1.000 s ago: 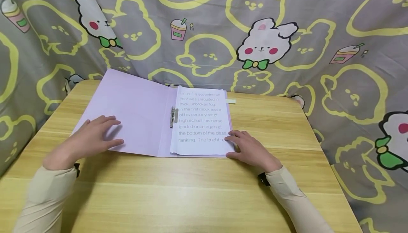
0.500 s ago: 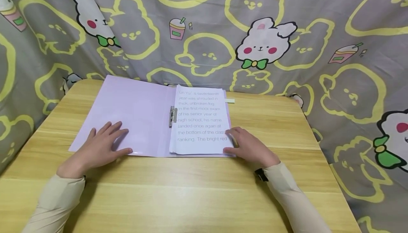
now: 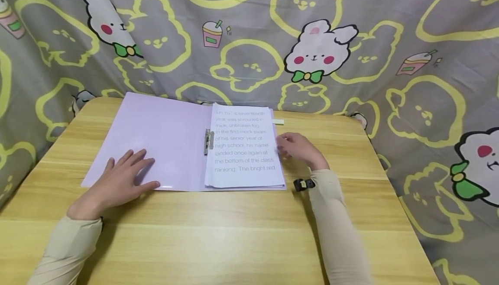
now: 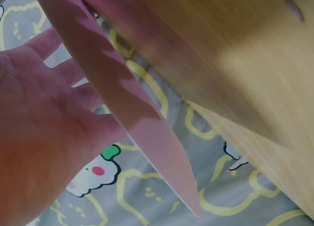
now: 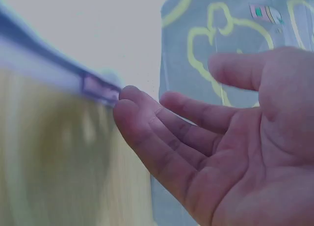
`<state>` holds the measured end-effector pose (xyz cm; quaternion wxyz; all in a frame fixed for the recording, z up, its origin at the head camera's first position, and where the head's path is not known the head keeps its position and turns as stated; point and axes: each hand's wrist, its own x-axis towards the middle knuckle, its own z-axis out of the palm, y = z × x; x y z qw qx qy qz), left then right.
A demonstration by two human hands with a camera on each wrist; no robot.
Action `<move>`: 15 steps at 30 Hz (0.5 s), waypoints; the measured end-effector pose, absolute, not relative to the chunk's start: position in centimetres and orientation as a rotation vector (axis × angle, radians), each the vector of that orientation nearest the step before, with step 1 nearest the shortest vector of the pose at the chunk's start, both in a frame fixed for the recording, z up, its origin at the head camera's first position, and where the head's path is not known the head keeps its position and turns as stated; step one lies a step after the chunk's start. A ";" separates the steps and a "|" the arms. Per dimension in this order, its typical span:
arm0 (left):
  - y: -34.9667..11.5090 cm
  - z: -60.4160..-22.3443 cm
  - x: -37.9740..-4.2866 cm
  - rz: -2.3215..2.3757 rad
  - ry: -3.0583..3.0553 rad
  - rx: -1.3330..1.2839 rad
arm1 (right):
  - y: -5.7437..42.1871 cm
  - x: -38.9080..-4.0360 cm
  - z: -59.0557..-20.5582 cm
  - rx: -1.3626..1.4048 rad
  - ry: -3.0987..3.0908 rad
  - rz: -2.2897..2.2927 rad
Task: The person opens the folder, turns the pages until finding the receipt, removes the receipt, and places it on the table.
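A lilac folder [image 3: 167,142] lies spread on the wooden table in the head view. Its right side bears a stack of printed paper [image 3: 241,146], beside a metal clip [image 3: 208,142] near the spine. My left hand [image 3: 118,185] rests with spread fingers on the lower part of the left cover; the left wrist view shows the fingers against the cover [image 4: 162,142]. Beside the stack's right edge is my right hand [image 3: 299,148], fingers loosely bent. In the right wrist view its fingertips [image 5: 128,110] are at the edge of the folder and paper; firm contact is unclear.
A pale tab [image 3: 278,121] sticks out from the folder's upper right side. The wooden table [image 3: 202,237] extends in front and to the right. Behind it hangs a grey curtain [image 3: 249,16] with rabbit drawings. Black wrist straps [image 3: 304,184] sit at the sleeves.
My left hand has moved slightly right and down, and the left cover has settled lower. My right hand has left the stack's lower right corner and slid up along its right edge.
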<state>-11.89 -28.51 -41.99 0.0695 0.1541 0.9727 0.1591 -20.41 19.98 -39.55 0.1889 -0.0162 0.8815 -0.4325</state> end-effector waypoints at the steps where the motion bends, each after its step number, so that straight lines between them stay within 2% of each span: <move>1: -28.5 -42.0 -11.8 0.481 2.928 0.461 | 19.9 -20.7 -39.6 -0.020 2.461 -1.261; 9: -28.7 -42.2 -11.9 0.491 2.928 0.466 | 19.2 -21.7 -40.4 0.106 2.420 -1.349; 15: -28.4 -42.1 -11.8 0.493 2.924 0.466 | 19.3 -21.6 -40.7 0.103 2.432 -1.360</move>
